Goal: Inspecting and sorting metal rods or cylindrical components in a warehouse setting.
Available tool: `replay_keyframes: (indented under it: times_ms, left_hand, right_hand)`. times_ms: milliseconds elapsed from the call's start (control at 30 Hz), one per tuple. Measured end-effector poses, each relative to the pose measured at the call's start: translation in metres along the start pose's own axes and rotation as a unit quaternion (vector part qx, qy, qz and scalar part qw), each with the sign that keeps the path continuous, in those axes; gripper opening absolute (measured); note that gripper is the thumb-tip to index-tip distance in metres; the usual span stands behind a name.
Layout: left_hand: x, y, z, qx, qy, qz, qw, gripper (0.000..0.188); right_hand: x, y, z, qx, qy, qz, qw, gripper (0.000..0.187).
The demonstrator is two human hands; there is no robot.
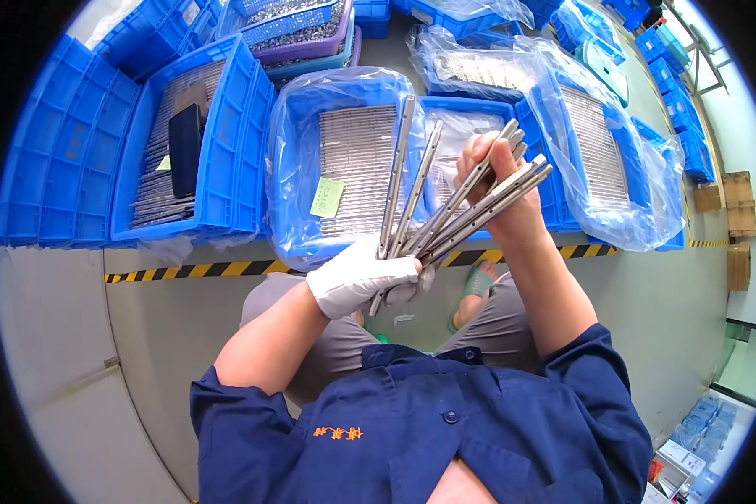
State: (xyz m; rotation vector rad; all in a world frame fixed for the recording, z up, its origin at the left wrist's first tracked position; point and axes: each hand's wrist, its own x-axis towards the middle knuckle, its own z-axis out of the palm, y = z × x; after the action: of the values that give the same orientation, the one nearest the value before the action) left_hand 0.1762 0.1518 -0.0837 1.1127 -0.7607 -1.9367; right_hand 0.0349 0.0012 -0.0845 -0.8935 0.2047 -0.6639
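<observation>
My left hand (pixel 357 279), in a white glove, is closed around the lower ends of several slim metal rods (pixel 396 172) with small holes along their sides. The rods fan out upward and to the right, two standing apart on the left. My right hand (pixel 512 202), ungloved, has its fingers wrapped round the upper part of the right-hand rods. Just beyond my hands stands a blue crate lined with clear plastic (pixel 290 160), holding rows of similar rods (pixel 357 147) and a yellow-green paper slip (pixel 328 197).
At the left, a stacked blue crate (pixel 237 143) holds more rods with a dark phone-like slab (pixel 185 151) on top. Another plastic-lined crate (pixel 643 189) stands right. A purple basket (pixel 311 49) of small metal parts sits behind. Black-and-yellow tape (pixel 189 272) crosses the floor.
</observation>
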Motion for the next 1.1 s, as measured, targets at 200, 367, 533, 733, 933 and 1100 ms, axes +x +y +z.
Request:
replay_keyframes:
  times_ms: [200,367,533,733,933,1100]
  left_hand:
    - [0.002,0.000,0.005,0.024,0.012,0.045,0.999,0.030]
    - [0.002,0.003,0.007,0.000,0.021,0.068,0.997,0.044]
    - [0.003,0.003,0.004,-0.044,0.052,0.071,0.995,0.060]
    - [-0.003,0.006,0.004,0.051,0.095,0.097,0.989,0.051]
    - [-0.006,0.003,0.004,0.017,0.015,0.048,0.999,0.050]
    - [-0.002,-0.008,0.010,-0.068,-0.065,0.057,0.994,0.063]
  right_hand:
    - [0.002,0.002,0.004,-0.017,0.045,-0.042,0.998,0.030]
    - [-0.005,0.003,0.006,-0.160,0.148,-0.073,0.973,0.031]
    - [-0.003,0.000,0.002,-0.036,0.263,-0.070,0.962,0.027]
    - [0.017,-0.027,-0.050,0.026,0.372,-0.143,0.917,0.020]
    - [0.022,-0.021,-0.072,-0.012,0.346,-0.027,0.938,0.014]
    - [0.009,0.022,-0.004,-0.032,0.096,0.107,0.989,0.041]
